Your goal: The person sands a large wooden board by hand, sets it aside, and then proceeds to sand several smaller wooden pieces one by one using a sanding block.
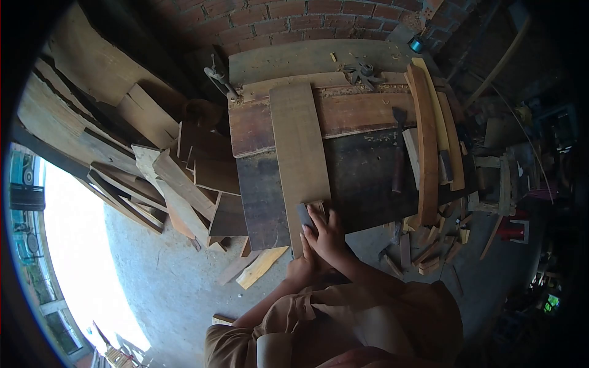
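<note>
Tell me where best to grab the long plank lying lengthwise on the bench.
Take the plank by its long side edges near the middle, coming from above. It lies flat on the workbench, so no underside is exposed; the near end is already covered by both hands.

Can't see my left hand [300,268] properly, it's mostly under the right hand [325,236]. Small dark grey block [305,216] is half covered by fingers, so no idea what it is tbh.
</note>
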`<state>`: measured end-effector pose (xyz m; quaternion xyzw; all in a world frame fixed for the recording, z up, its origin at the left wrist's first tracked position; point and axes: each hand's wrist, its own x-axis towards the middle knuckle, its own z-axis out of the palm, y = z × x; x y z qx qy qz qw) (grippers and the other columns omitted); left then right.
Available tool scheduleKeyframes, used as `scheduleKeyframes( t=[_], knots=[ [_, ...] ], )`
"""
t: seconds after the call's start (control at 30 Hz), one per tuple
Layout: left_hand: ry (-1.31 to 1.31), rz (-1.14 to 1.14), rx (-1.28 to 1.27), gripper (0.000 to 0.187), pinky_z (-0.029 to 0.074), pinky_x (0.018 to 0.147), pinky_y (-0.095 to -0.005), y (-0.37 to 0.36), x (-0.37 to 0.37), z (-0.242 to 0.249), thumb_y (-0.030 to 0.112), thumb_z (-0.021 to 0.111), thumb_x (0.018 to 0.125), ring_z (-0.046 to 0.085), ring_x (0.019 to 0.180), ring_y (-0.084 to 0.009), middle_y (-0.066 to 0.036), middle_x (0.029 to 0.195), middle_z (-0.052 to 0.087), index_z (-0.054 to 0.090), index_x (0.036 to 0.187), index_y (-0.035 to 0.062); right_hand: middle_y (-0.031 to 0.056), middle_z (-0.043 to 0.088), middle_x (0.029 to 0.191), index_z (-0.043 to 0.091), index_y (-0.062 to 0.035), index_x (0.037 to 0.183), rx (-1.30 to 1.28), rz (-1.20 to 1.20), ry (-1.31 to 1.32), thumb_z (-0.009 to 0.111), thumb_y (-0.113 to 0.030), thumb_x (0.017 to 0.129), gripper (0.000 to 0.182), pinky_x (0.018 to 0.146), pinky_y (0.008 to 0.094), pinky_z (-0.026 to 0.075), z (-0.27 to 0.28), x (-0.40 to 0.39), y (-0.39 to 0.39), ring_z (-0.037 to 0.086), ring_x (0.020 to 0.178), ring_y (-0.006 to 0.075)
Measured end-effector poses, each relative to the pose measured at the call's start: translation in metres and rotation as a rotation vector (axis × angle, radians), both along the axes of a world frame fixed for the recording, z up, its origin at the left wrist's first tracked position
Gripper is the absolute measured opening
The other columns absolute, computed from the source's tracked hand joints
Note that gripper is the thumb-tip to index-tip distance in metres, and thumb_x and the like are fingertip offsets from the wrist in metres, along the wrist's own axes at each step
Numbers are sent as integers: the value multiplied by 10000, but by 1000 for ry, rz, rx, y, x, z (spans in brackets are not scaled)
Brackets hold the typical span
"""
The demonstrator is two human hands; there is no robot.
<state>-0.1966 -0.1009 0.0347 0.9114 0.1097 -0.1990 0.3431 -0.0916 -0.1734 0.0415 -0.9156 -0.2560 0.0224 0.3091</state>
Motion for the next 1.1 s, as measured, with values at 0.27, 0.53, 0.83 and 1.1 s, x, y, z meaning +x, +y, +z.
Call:
scheduleKeyframes(
  t=[0.27,0.53,0.83,1.1],
  knots=[
    [102,26,141,1254,511,672,-379,110,186,45,543,707,616,630,814,-339,-255,912,612,-78,1295,-162,219,460,1015,503,-220,1229,117,-22,-49,612,-349,773,486,757,418,451,0,175,119,508,898,383],
    [-135,82,182,1263,485,749,-404,166,266,35,497,730,596,599,891,-380,-290,963,589,-104,1315,-121,174,481,997,494,-237,1227,56,-86,-182,598,-371,761,495,811,441,424,-6,258,183,487,957,364],
    [67,103,29,1255,512,525,-396,23,56,27,620,620,646,638,653,-325,-259,881,611,-119,1284,-168,160,431,882,459,-225,1267,45,19,-102,607,-299,751,541,684,423,406,-9,35,39,463,793,328],
    [120,151,99,1238,481,429,-369,29,55,15,637,599,638,632,558,-273,-277,912,602,-70,1300,-167,188,452,1008,430,-272,1290,-83,-16,-131,570,-361,780,537,728,476,375,-15,31,55,468,910,341]
  ],
)
